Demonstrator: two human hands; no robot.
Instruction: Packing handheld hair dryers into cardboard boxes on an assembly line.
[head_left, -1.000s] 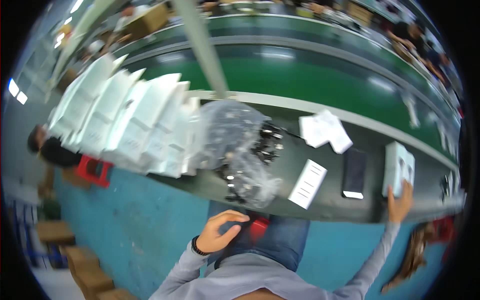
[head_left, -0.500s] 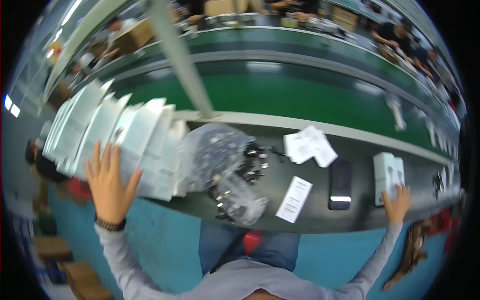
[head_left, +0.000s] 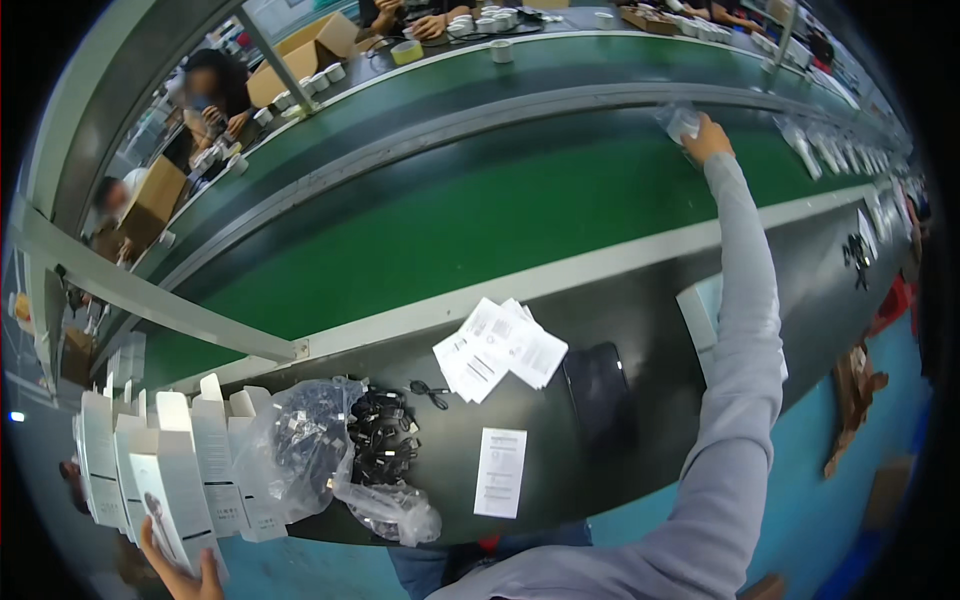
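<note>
My right arm reaches far over the green conveyor belt point(head_left: 450, 220). At its end my right hand point(head_left: 709, 140) is closed on a clear plastic bag point(head_left: 677, 121) with something white inside. At the lower left my left hand point(head_left: 185, 572) grips the lower end of a white box point(head_left: 172, 490) between thumb and fingers. That box, its top flaps up, leans in front of a row of similar white boxes point(head_left: 212, 455). Beside them a clear plastic bag point(head_left: 300, 425) lies against black cables point(head_left: 385, 435). Another white box point(head_left: 700, 315) is partly hidden by my right arm.
Folded white leaflets point(head_left: 500, 348) and a single leaflet point(head_left: 500, 472) lie mid-table near a black phone point(head_left: 597, 380). Bagged items point(head_left: 800, 145) line the belt at right. A metal frame post point(head_left: 160, 290) rises at left. Co-workers sit across the belt.
My right hand has left the white box on the right and reached out over the belt to a plastic bag. My left hand now grips a white box. The view has turned.
</note>
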